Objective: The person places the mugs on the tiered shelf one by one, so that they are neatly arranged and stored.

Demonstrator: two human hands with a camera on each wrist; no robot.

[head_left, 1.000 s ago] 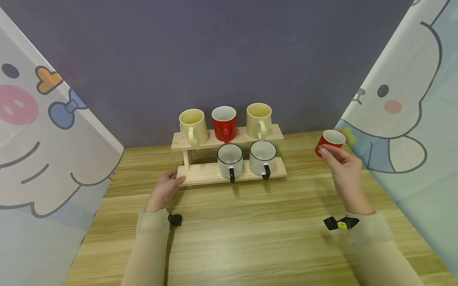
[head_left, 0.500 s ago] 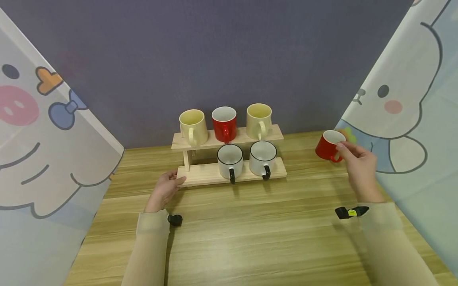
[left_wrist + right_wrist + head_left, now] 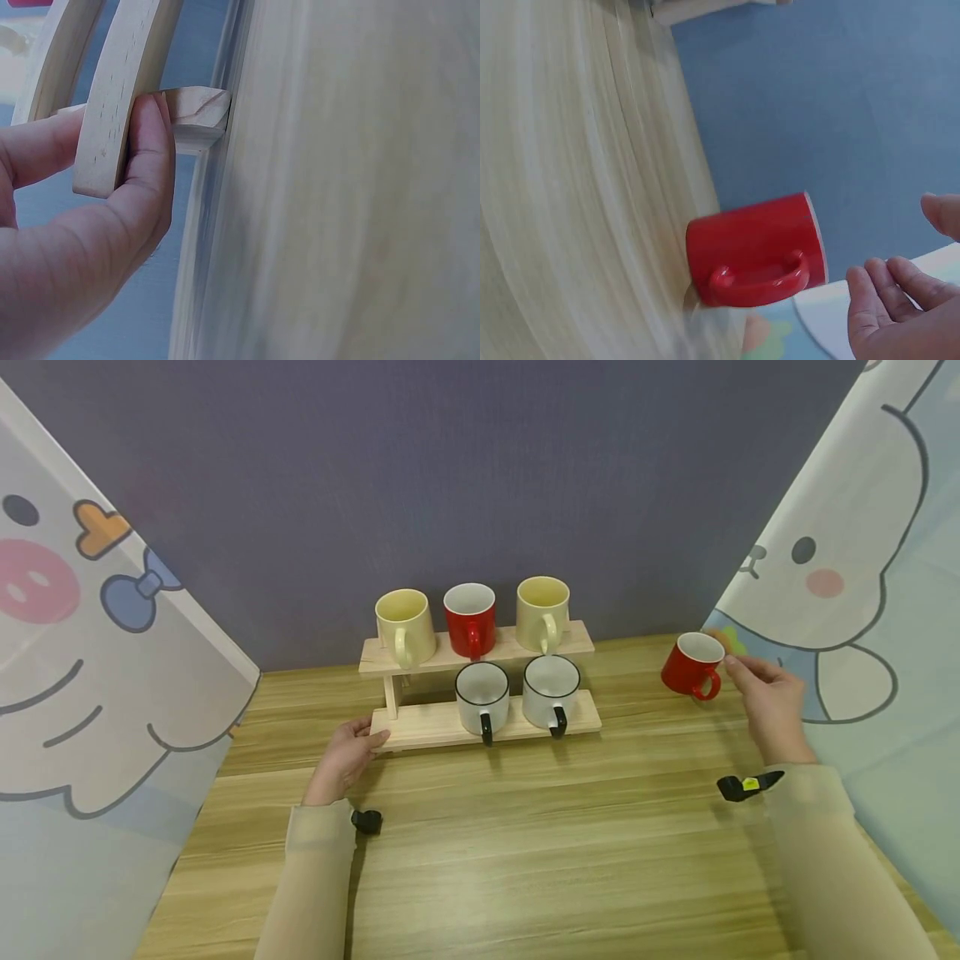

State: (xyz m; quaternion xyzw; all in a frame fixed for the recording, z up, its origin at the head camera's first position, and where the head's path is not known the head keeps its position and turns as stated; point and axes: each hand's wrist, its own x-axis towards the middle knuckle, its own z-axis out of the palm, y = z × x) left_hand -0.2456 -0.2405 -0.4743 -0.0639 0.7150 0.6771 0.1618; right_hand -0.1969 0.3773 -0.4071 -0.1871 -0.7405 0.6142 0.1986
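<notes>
Mugs everywhere on this one. There's a little two-tier wooden rack (image 3: 480, 722) at the back of the wooden table (image 3: 525, 860), up against a purple-grey wall (image 3: 450, 468). Top shelf has a cream mug (image 3: 405, 625), a red one (image 3: 470, 618) and another cream one (image 3: 542, 612); bottom shelf has two white mugs with black handles (image 3: 482, 696) (image 3: 551, 691), and its left end is bare.

The left hand (image 3: 343, 758) is on that left end of the lower shelf. In the left wrist view the thumb (image 3: 150, 172) presses on the wood from one side and a finger lies on the other, so it's basically pinching the rack's edge.

The loose red mug (image 3: 693, 664) stands upright on the table, well off to the right of the rack, handle facing the person. The right hand (image 3: 768, 706) is just beside it, fingers relaxed and spread, holding nothing; the wrist view shows a clear gap between the fingertips (image 3: 870, 289) and the mug.

Cartoon-print curtains (image 3: 97, 635) hang on both sides.
</notes>
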